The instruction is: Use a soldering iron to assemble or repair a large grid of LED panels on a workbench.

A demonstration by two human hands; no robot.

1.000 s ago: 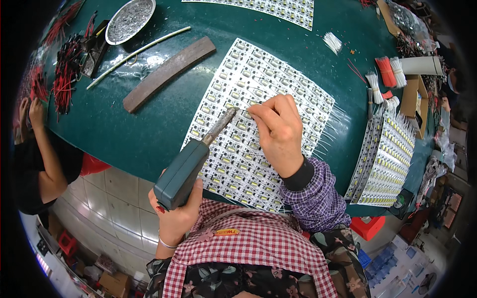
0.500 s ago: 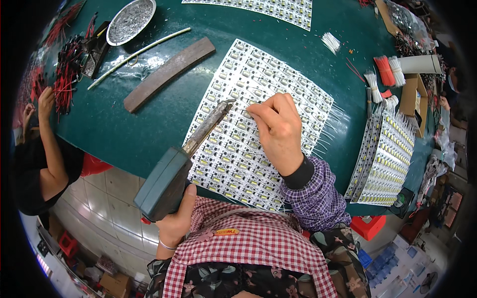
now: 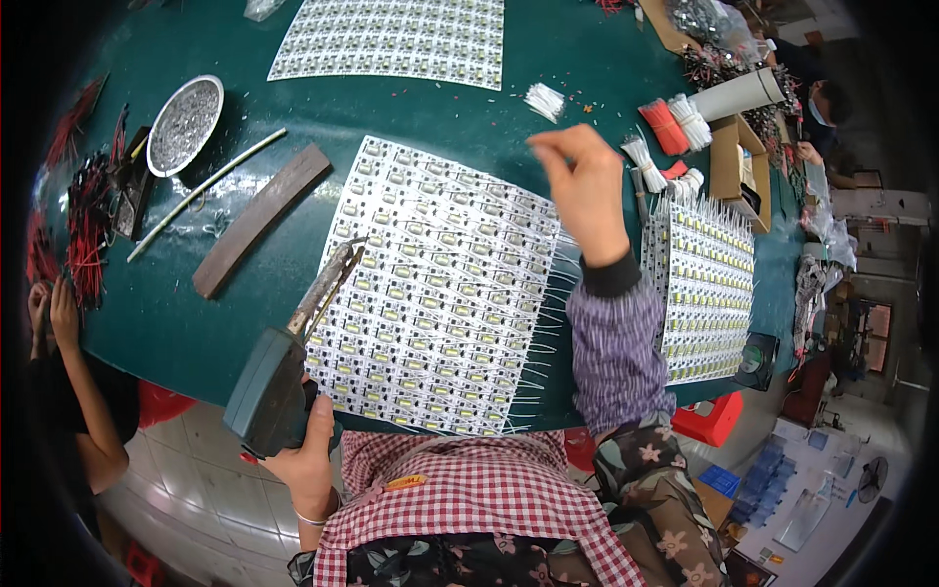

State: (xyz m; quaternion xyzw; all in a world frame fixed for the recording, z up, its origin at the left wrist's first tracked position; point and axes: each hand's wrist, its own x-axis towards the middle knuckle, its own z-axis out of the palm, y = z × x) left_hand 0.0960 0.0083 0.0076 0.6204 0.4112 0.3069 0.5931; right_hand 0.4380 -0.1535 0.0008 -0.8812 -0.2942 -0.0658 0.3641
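Note:
My left hand [image 3: 309,460] is wrapped round the handle of a dark green soldering gun [image 3: 262,383]. Its worn metal barrel slants up to the right, and the tip is over the left part of a white sheet of small circuit boards [image 3: 430,293] with yellow-white components in rows. Thin white wires [image 3: 540,338] stick out along the sheet's right edge. Above the sheet's upper right corner hangs my right hand [image 3: 585,186], thumb and forefinger drawn together in a pinch; anything between them is too small to make out. A small pile of short white wires [image 3: 544,101] lies just beyond it.
Left of the sheet lie a brown bar [image 3: 262,220], a pale thin rod [image 3: 205,196] and a metal bowl [image 3: 186,125]. Another board sheet [image 3: 391,44] lies at the back. Wired sheets [image 3: 709,293] stack at right, near wire bundles [image 3: 665,127]. A co-worker's hands [image 3: 61,311] handle wires at left.
My right hand has lifted off the middle of the sheet and moved right and away. The view has shifted, so the table's things appear further left. My left hand keeps hold of the soldering gun.

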